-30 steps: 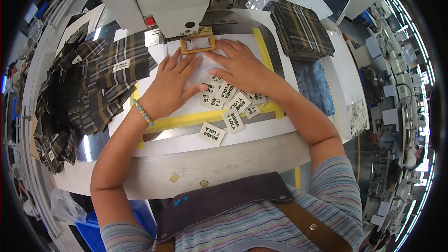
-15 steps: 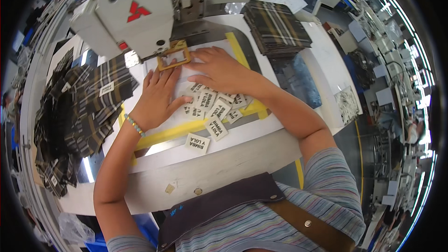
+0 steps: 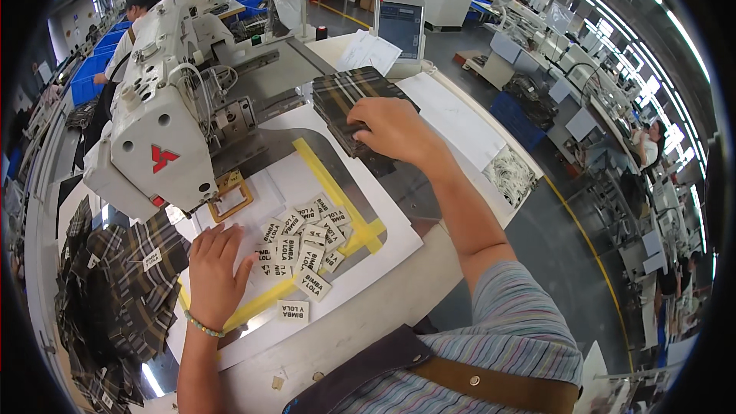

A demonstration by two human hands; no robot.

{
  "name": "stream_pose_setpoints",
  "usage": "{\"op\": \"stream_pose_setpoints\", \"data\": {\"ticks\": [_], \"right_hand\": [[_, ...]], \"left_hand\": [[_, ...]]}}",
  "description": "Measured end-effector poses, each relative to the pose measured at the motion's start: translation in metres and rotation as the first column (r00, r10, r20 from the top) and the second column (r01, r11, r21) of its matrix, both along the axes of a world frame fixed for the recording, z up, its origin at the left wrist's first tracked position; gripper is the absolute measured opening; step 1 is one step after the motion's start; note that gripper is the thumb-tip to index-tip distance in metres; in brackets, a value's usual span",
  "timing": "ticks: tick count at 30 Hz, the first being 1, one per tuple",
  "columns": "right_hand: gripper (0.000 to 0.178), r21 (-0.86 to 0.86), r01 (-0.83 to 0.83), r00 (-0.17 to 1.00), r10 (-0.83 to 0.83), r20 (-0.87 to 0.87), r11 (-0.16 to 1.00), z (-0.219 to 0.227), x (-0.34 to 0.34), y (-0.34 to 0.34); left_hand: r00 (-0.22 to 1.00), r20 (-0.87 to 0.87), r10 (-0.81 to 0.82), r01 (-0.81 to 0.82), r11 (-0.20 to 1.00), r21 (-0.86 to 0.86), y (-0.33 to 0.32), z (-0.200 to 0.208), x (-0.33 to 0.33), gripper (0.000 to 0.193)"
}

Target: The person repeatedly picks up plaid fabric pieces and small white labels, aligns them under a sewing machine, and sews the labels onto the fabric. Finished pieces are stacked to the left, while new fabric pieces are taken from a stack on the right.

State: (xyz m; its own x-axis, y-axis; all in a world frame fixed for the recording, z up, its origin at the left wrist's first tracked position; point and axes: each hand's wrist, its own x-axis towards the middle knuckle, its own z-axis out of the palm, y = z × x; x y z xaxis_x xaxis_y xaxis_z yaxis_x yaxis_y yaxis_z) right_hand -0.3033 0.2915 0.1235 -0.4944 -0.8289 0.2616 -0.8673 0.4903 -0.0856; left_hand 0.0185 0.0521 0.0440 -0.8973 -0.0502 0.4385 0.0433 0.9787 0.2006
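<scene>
My left hand [image 3: 217,272] lies flat with fingers extended on the white sheet [image 3: 264,176], just below the brass-coloured clamp frame [image 3: 232,198] of the sewing machine [image 3: 153,126]. Right of its thumb is a loose heap of white fabric labels with dark lettering [image 3: 310,241]. Across the table, my right hand [image 3: 395,130] rests over a stack of dark plaid fabric pieces [image 3: 345,96]. Its thumb and forefinger are bent but apart, with a gap between them; no piece is seen lifted. Its other fingers are partly hidden.
Finished-looking plaid pieces with labels [image 3: 126,276] hang in a pile at the left. Yellow tape [image 3: 330,184] borders the work area. Papers [image 3: 369,52] and a control screen [image 3: 399,27] stand beyond the stack. A co-worker [image 3: 138,11] is at the far left.
My right hand has left the clamp frame and moved right to the plaid stack. My left hand has drawn back slightly from the frame. The view has tilted up.
</scene>
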Motion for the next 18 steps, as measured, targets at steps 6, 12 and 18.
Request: {"op": "stream_pose_setpoints", "data": {"ticks": [6, 12, 18], "right_hand": [[0.018, -0.241, -0.007, 1.000, 0.001, -0.026, 0.971, -0.014, -0.016, -0.005], [0.021, -0.360, 0.113, 0.994, -0.108, 0.033, 0.926, -0.004, -0.020, -0.001], [0.016, -0.539, -0.091, 0.991, 0.023, -0.132, 0.837, -0.002, 0.005, -0.022]], "left_hand": [[0.998, -0.059, -0.028, 0.030, 0.999, 0.036, 0.004, -0.007, -0.001, 0.039], [0.988, -0.136, -0.069, 0.077, 0.996, 0.049, 0.013, -0.005, -0.003, 0.038], [0.971, -0.195, -0.140, 0.163, 0.981, 0.109, 0.031, 0.016, -0.014, 0.040]]}}
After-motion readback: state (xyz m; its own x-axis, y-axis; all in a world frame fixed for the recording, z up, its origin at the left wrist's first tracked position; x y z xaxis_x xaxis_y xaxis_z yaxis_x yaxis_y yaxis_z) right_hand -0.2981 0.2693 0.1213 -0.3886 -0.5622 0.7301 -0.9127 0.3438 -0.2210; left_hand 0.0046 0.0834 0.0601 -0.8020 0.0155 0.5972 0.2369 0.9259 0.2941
